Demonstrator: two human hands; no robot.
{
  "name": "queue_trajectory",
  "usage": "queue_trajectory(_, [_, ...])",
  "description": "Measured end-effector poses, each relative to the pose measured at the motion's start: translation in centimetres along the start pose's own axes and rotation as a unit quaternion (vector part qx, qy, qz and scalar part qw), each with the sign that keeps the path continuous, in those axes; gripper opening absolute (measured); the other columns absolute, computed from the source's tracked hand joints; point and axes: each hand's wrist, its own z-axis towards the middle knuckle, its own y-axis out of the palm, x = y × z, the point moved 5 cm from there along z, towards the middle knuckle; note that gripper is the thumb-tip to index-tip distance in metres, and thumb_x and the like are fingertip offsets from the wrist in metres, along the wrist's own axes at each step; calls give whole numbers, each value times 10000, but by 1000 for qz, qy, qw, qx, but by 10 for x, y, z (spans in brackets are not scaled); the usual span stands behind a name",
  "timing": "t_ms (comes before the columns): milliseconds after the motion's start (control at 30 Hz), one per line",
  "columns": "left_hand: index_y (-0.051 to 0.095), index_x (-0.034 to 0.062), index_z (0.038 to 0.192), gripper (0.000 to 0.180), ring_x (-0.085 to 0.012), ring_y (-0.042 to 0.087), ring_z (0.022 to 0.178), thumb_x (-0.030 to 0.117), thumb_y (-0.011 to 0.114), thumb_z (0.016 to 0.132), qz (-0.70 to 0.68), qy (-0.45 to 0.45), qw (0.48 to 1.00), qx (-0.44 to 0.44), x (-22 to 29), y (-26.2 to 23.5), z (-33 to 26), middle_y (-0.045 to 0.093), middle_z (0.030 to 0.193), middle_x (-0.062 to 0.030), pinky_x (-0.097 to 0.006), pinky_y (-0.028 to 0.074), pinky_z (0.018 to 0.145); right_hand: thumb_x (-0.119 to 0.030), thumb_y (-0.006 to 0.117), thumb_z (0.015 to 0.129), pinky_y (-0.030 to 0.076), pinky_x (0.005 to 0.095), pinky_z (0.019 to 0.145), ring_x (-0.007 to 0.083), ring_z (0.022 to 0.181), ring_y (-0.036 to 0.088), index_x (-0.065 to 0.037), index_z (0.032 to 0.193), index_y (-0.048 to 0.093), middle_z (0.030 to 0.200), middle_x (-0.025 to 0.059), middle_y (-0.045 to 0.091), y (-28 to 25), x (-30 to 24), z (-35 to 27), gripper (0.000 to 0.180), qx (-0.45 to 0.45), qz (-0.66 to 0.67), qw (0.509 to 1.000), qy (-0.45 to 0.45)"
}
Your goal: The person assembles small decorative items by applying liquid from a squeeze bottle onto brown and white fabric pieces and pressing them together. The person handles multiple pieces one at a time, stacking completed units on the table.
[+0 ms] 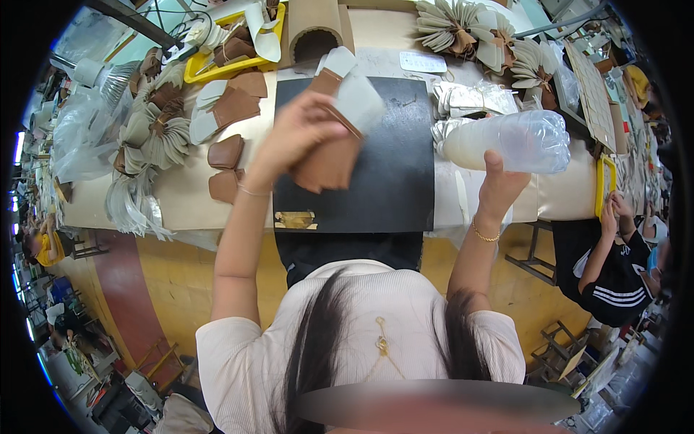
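Note:
My left hand [302,134], slightly blurred, is closed on a brown leather piece [331,165] with a pale grey-white part [361,101] on its far side. It is held above a black mat [401,155] on the table. My right hand [500,189] grips a clear plastic bottle [517,141] lying on its side in the air, with cloudy whitish contents. Left of the mat, small brown leather pieces [226,152] lie on the tabletop. Larger brown cut pieces [236,107] lie farther back beside pale ones.
A yellow tray [195,70] with tools and scraps stands at the back left, beside a brown roll [313,25]. Fanned bundles of pieces [159,126] line the left side, more [452,25] at the back right. A co-worker [611,260] sits at the right.

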Motion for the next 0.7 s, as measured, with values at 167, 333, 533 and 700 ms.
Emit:
queue_trajectory(167, [630, 62, 1144, 378, -250, 572, 915, 143, 765, 801, 521, 224, 816, 114, -36, 77, -36, 619, 1011, -71, -354, 449, 824, -197, 914, 694, 516, 345, 938, 215, 1072, 616, 45, 1245, 544, 1182, 122, 623, 12, 9, -18, 707, -23, -6, 1000, 14])
queue_trajectory(333, [666, 80, 1049, 275, -254, 537, 968, 153, 755, 799, 430, 213, 872, 100, -63, 81, -59, 580, 1012, -55, -372, 402, 845, -206, 907, 692, 523, 363, 946, 227, 1096, 626, 28, 1276, 513, 1193, 126, 636, 36, 23, -57, 742, -116, 44, 992, 36])
queue_trajectory(533, [672, 59, 1029, 270, -258, 533, 963, 125, 768, 785, 446, 223, 862, 93, -74, 85, -61, 582, 1045, -69, -375, 409, 854, -255, 910, 658, 528, 350, 890, 213, 1072, 654, -65, 1218, 600, 1177, 55, 686, 60, 19, -71, 668, -314, -267, 885, -220])
queue_trajectory(700, [670, 66, 1036, 274, -251, 537, 968, 141, 762, 789, 431, 225, 867, 108, -76, 84, -62, 585, 1056, -64, -372, 407, 851, -172, 921, 655, 559, 321, 773, 246, 845, 710, 10, 1106, 649, 1002, 119, 718, 32, 26, -40, 557, -89, -182, 975, -95])
